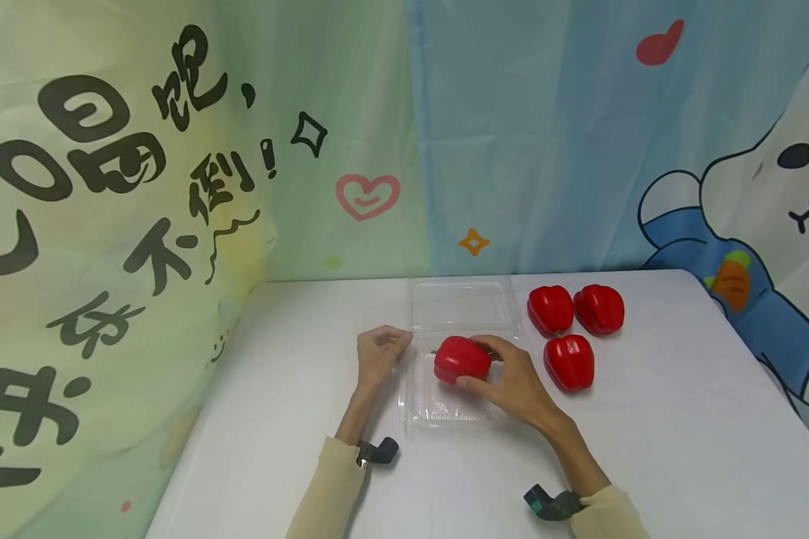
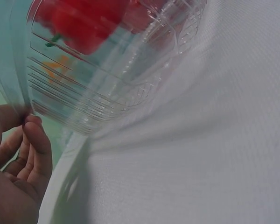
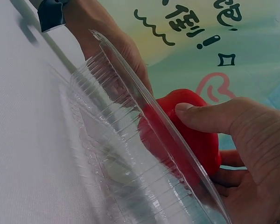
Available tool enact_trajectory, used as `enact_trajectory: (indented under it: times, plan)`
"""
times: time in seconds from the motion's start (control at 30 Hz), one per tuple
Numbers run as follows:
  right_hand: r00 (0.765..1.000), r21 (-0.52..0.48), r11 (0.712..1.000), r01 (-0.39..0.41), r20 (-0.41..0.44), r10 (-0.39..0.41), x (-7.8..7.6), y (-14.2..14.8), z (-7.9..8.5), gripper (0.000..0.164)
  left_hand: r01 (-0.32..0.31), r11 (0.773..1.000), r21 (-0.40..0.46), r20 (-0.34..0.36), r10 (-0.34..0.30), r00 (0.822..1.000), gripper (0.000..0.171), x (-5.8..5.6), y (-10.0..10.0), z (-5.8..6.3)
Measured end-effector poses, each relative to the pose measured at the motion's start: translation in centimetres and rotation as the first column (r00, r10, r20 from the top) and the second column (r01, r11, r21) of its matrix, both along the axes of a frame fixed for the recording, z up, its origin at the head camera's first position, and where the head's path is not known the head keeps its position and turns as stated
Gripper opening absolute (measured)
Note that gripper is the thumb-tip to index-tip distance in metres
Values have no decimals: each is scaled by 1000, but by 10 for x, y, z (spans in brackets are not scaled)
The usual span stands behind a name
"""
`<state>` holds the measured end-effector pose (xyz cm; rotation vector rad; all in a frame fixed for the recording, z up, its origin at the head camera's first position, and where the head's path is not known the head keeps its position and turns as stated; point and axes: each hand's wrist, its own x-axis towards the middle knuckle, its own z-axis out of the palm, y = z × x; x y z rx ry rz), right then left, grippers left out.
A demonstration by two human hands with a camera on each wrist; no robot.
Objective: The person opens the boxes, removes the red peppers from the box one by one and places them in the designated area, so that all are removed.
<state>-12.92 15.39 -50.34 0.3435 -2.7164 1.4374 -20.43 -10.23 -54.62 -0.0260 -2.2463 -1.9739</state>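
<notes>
A clear plastic clamshell box [image 1: 426,408] lies on the white table with its lid [image 1: 461,303] folded back toward the wall. My right hand [image 1: 522,385] grips a red bell pepper [image 1: 461,359] between thumb and fingers, over the box's base. In the right wrist view the pepper [image 3: 196,135] sits partly behind the box's clear wall. At the box's left edge, my left hand [image 1: 380,355] pinches the rim between thumb and forefinger. The left wrist view shows this hand [image 2: 21,158] at the clear rim, with the pepper [image 2: 88,23] seen through the plastic.
To the right of the box stand more red bell peppers: one at the back [image 1: 550,310], one farther right [image 1: 599,309] and one nearer [image 1: 569,362]. A printed cloth [image 1: 350,150] hangs behind and left of the table [image 1: 297,337].
</notes>
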Motion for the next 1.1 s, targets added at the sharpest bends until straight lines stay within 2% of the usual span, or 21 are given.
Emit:
enact_trajectory:
  times: [0.4,0.8,1.1]
  plan:
    - [997,-34,998,55,-51,-57,2,7,0,86,-7,998,-55,15,8,1000,13,1,0,-3]
    - [989,-92,991,95,-106,-104,2,14,2,87,-10,999,-44,-7,10,1000,13,-1,0,-1]
    - [967,-132,980,147,-191,-170,6,17,2,82,-16,999,-33,7,16,1000,14,-1,1,-1]
